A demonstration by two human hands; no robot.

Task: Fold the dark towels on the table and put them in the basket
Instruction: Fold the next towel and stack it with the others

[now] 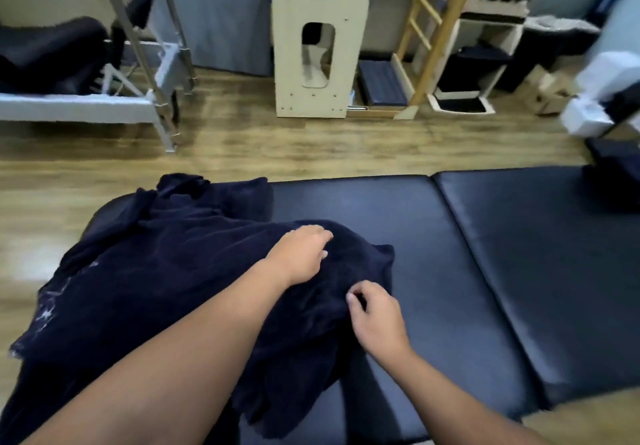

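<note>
Pinching a fold of dark towel point(194, 271) with right hand point(375, 316); left hand point(301, 254) rests loosely curled on top, steadying heap on padded table point(450, 237) to find an edge.

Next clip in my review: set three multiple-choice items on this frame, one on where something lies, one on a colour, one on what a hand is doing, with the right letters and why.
1. Where does the towel pile lie on the padded table?
A. left end
B. right end
C. on the floor

2. What colour are the towels?
A. white
B. dark navy
C. red

3. What is the right hand doing?
A. hanging idle off the table
B. pinching the towel's edge
C. holding a basket

Key: 1 A, the heap covers the table's left end while the right cushions are bare. 2 B, the cloth is deep navy. 3 B, thumb and fingers close on a fold while the left hand rests on the cloth.
</note>
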